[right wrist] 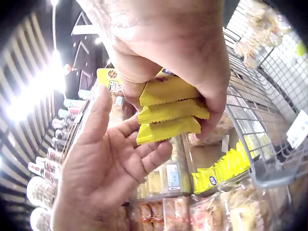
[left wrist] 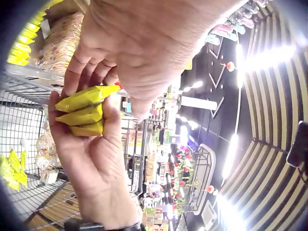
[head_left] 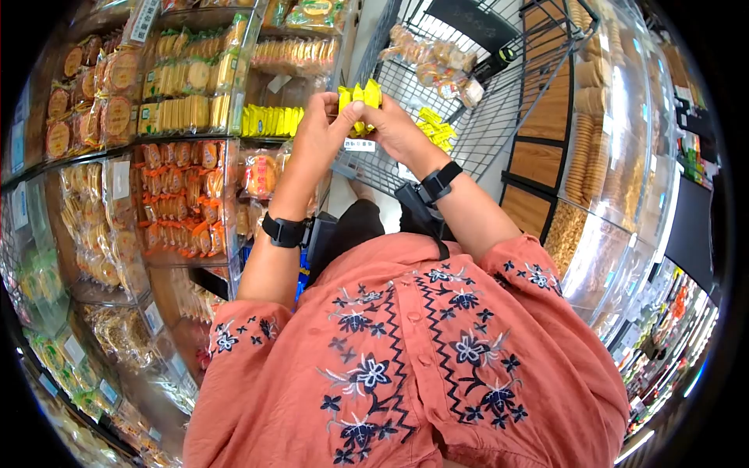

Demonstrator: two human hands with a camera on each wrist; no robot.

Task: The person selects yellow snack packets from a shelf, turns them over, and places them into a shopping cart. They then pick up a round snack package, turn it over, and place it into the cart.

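Note:
Several yellow packets (head_left: 371, 93) are between the two hands, over the shelf-side edge of the cart. My right hand (head_left: 402, 136) (right wrist: 168, 36) grips three stacked packets (right wrist: 168, 91) between thumb and fingers; the left wrist view shows the same packets (left wrist: 85, 99) against the right palm (left wrist: 91, 166). My left hand (head_left: 310, 152) (left wrist: 139, 43) is close beside them. In the right wrist view its palm (right wrist: 98, 161) faces up with fingers spread, their tips at the packets' lower edges. Another yellow packet (right wrist: 109, 79) shows by the left thumb; whether it is held is unclear.
A wire cart (head_left: 484, 117) holds yellow packets (head_left: 435, 129) and clear bags (head_left: 437, 62). Packaged biscuits fill the left shelves, including a row of yellow packets (head_left: 271, 121). Clear bins (head_left: 616, 148) stand on the right. A white label (head_left: 360, 145) is below the hands.

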